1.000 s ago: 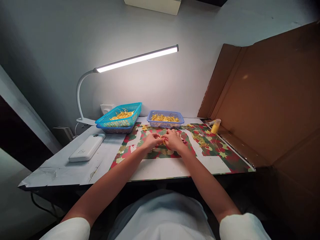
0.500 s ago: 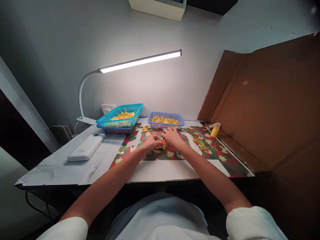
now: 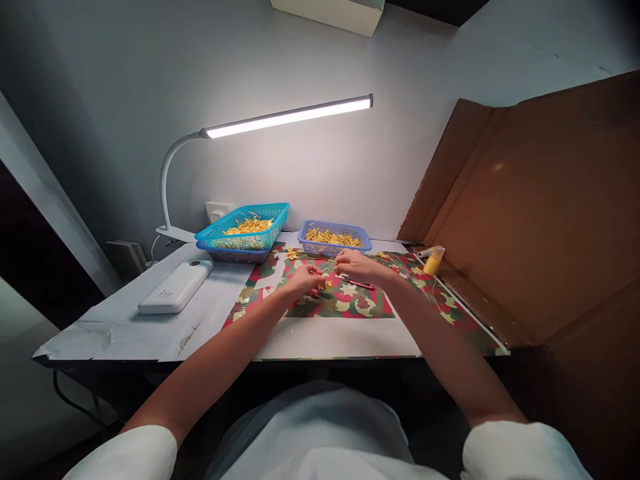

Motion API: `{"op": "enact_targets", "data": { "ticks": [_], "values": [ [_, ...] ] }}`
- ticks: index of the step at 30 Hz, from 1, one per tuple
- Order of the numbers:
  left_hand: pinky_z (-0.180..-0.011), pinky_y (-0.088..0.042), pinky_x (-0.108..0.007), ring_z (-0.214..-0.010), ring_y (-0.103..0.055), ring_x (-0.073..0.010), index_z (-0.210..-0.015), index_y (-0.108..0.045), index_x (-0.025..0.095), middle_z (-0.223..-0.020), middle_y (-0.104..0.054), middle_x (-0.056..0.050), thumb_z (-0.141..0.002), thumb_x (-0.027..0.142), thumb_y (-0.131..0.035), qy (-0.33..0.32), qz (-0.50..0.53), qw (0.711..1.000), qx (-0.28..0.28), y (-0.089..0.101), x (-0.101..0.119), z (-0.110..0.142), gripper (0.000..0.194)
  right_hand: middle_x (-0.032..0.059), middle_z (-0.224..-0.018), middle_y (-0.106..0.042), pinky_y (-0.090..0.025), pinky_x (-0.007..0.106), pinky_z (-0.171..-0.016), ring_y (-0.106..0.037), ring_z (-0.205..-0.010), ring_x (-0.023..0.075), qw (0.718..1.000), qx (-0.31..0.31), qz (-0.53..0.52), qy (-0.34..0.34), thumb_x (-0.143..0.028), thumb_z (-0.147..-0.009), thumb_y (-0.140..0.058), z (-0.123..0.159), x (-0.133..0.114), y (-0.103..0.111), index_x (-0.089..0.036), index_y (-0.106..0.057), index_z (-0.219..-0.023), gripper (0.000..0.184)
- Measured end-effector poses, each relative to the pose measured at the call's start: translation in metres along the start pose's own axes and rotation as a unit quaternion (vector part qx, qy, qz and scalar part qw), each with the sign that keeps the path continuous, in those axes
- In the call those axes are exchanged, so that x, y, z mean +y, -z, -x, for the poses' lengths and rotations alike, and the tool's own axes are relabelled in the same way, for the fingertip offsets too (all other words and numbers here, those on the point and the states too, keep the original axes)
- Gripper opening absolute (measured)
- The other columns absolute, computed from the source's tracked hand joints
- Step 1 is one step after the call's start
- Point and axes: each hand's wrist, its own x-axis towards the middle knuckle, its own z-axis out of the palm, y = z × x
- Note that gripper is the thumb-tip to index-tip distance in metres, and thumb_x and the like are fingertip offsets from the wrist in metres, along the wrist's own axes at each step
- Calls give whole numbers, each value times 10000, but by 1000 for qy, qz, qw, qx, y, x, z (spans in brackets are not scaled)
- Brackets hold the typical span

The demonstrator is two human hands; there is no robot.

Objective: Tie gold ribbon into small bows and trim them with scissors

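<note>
My left hand [image 3: 307, 283] is closed in a pinch on a small gold-yellow piece [image 3: 327, 285], which pokes out past the fingertips. To its right and slightly higher, my right hand [image 3: 357, 266] has its fingers pressed together; whatever they grip is too fine to make out. Below the right hand lies a slim reddish-handled tool [image 3: 361, 284], its kind unclear. Both hands are above a red and green patterned sheet [image 3: 320, 310]. Just behind them stands a purple-blue basket [image 3: 361, 246] of gold pieces [image 3: 333, 237].
At the left, a turquoise basket [image 3: 277, 230] with more gold pieces rests on a blue one [image 3: 235, 256]. A white power bank [image 3: 175, 288] lies before the clamped lamp [image 3: 176, 233]. A yellow thread spool [image 3: 433, 261] stands by the cardboard wall [image 3: 530, 220] at right.
My right hand has drawn away from my left, to the right, uncovering the reddish-handled tool. My left hand keeps its pinch on the gold-yellow piece. The view has shifted slightly.
</note>
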Motion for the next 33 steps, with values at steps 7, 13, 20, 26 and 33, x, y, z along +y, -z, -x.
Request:
{"op": "enact_targets", "data": {
  "ticks": [7, 13, 20, 26, 33],
  "values": [
    [-452, -439, -195, -464, -561, -98, -763, -489, 185, -595, -615, 31, -552, 122, -727, -11, 72, 997, 7, 0, -1, -5, 324, 33, -644, -682, -430, 241, -579, -614, -620, 150, 979, 197, -45, -10, -263, -724, -587, 36, 18, -3, -163, -690, -642, 165],
    [-477, -451, -186, -503, -573, -91, -781, -529, 190, -591, -571, 58, -528, 148, -755, -31, 106, 994, 28, -1, 4, 0, 341, 49, -679, -718, -503, 287, -622, -670, -653, 194, 918, 346, -194, 9, -280, -676, -660, 45, 23, -29, -173, -706, -644, 120],
    [-581, -515, -230, -630, -623, -120, -776, -522, 189, -610, -560, 55, -515, 196, -773, -54, 162, 985, 7, -2, 5, 2, 363, 39, -794, -753, -536, 343, -798, -697, -815, 200, 799, 329, -503, 34, -364, -634, -773, 33, 16, -61, -206, -736, -710, 179],
    [-528, -469, -206, -538, -550, -89, -764, -531, 178, -562, -540, 69, -511, 147, -706, -113, 137, 984, -13, -3, -1, -1, 309, 14, -729, -723, -532, 309, -824, -672, -737, 144, 729, 313, -608, 20, -410, -596, -818, 18, 11, -64, -195, -698, -697, 266],
    [-463, -373, -176, -472, -513, -78, -744, -506, 175, -512, -543, 66, -530, 141, -703, -154, 85, 984, -37, -8, -9, -7, 293, -21, -637, -649, -520, 289, -755, -593, -605, 101, 727, 375, -574, 22, -394, -585, -815, 2, 21, -51, -188, -625, -663, 291]
  ]
}}
